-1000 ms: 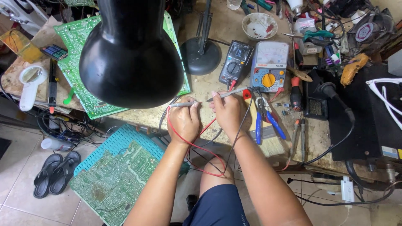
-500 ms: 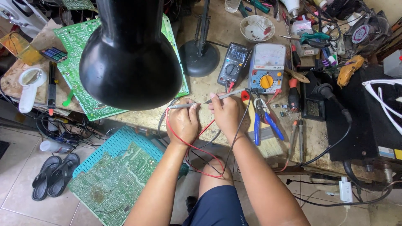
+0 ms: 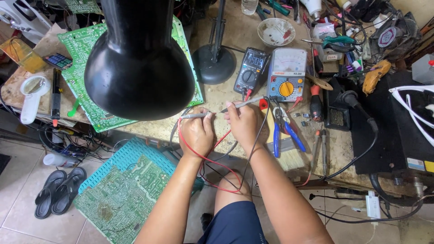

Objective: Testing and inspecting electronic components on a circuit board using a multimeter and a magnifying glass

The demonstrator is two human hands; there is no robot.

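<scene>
A probe (image 3: 195,115) was gripped by the left hand (image 3: 197,133), another probe (image 3: 242,104) by the right hand (image 3: 244,124); tips met, so tangled leads (image 3: 212,158) could likely tug contact apart.

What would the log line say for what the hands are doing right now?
left hand: holds grey probe | right hand: holds second probe | probe tips: meeting between hands | digital multimeter: behind, on bench

A black lamp shade (image 3: 139,63) hangs over the cluttered wooden workbench (image 3: 235,95); pale tiled floor (image 3: 18,180) lies below.
</scene>
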